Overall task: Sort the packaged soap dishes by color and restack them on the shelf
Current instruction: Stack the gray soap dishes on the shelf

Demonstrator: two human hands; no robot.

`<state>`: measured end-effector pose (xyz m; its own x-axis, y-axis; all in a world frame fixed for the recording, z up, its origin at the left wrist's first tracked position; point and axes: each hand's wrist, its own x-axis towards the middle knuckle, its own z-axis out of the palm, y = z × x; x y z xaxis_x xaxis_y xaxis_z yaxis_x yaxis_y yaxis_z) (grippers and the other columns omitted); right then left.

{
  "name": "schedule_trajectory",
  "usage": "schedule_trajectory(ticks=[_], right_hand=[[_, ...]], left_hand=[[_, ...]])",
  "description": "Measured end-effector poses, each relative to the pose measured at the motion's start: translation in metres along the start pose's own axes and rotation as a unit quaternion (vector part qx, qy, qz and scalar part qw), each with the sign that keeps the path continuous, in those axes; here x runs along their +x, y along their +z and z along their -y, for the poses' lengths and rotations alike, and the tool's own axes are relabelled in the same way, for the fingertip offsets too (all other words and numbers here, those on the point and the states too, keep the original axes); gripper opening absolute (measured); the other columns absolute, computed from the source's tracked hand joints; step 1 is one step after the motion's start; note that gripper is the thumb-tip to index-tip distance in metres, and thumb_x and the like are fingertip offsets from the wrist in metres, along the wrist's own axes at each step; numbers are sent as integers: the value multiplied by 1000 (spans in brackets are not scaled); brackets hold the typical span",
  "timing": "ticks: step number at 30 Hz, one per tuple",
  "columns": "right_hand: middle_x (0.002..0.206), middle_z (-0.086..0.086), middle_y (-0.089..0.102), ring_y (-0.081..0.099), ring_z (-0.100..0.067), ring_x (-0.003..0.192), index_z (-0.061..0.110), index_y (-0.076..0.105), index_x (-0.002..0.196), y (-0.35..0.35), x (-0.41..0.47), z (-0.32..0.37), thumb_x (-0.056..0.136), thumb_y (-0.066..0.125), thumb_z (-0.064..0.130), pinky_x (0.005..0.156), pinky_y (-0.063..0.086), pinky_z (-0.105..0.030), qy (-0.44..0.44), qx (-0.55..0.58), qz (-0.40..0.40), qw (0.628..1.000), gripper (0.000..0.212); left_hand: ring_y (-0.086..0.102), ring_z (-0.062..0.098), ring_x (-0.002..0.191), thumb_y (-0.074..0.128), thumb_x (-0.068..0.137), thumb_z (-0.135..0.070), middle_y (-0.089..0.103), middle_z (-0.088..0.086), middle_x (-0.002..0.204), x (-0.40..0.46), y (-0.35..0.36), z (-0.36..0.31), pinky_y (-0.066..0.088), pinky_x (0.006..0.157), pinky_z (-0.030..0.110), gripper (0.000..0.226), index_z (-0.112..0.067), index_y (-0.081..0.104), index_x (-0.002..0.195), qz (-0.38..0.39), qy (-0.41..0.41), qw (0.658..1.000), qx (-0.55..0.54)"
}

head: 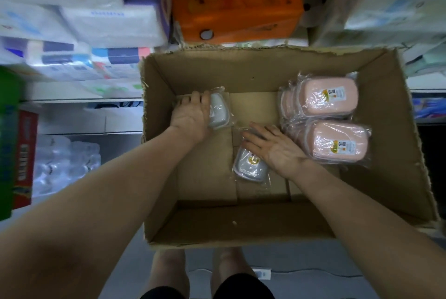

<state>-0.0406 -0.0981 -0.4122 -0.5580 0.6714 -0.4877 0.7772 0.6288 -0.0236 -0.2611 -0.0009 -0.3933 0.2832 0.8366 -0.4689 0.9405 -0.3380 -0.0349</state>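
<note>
An open cardboard box (398,153) fills the middle of the view, with shelves of wrapped paper goods (79,33) to the left and far side and an orange pack (236,6) beyond its far wall. Inside, along the right wall, lie two piles of pink soap dishes (333,120) in clear wrap, one far, one near, touching each other. On the box floor, left of centre, are two grey soap dishes. The far grey dish (218,111) sits near the left wall, and the left hand (190,112) lies over it with fingers curled around its far end, gripping it. The near grey dish (251,164) lies between that one and the pink piles; the right hand (272,144) rests on its far end with fingers straight and spread, pressing rather than grasping.

The likely trouble is the slick wrap. Under flat fingers the near grey dish could slide away instead of lifting, and its loose film could snag the edge of the near pink pile and pull it askew. Lifting both grey dishes at once risks dropping one back among the pink, mixing the colours again.
</note>
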Motion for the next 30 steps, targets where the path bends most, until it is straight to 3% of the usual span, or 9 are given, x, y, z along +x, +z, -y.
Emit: schedule_trajectory(ticks=[3, 6, 10, 16, 19, 30], right_hand=[[147, -14, 40, 32, -33, 141, 7, 41, 140, -16, -12, 1, 68, 82, 32, 116, 25, -44, 81, 81, -47, 992, 87], [123, -11, 51, 52, -32, 115, 9, 46, 131, -38, -31, 3, 57, 83, 47, 104, 38, -43, 148, 154, -132, 968, 91], [116, -10, 52, 50, -31, 107, 17, 40, 133, -72, -60, 6, 64, 57, 64, 98, 43, -46, 170, 171, -207, 948, 85], [120, -18, 53, 53, -37, 108, 2, 47, 128, -126, -103, -2, 65, 81, 49, 97, 40, -42, 237, 175, -269, 917, 86], [127, -17, 51, 52, -36, 113, 7, 38, 137, -159, -121, -3, 70, 77, 49, 99, 39, -43, 251, 177, -283, 909, 88], [139, -17, 45, 49, -38, 119, 12, 26, 151, -288, -103, 34, 77, 70, 49, 104, 38, -46, 154, 44, -382, 910, 94]], left_hand=[[44, 31, 120, 72, 78, -48, 36, 13, 135, -12, -22, 5, 41, 103, 43, 99, -12, 13, 149, -31, -9, 997, -65], [46, 33, 119, 69, 79, -53, 39, 16, 134, -34, -47, 6, 40, 103, 44, 98, -11, 16, 149, -77, 3, 987, -142], [45, 33, 123, 60, 83, -60, 40, 18, 136, -72, -80, 3, 36, 107, 42, 95, -7, 17, 149, -125, -11, 973, -194], [45, 35, 125, 68, 79, -57, 42, 19, 139, -121, -117, 10, 39, 103, 44, 95, -9, 25, 148, -191, -5, 945, -266], [46, 36, 123, 72, 76, -53, 44, 20, 136, -140, -128, 17, 40, 101, 44, 94, -8, 28, 146, -221, 6, 936, -272], [50, 36, 118, 73, 75, -55, 43, 16, 136, -210, -161, 92, 42, 96, 43, 95, -12, 29, 148, -311, -21, 919, -241]])
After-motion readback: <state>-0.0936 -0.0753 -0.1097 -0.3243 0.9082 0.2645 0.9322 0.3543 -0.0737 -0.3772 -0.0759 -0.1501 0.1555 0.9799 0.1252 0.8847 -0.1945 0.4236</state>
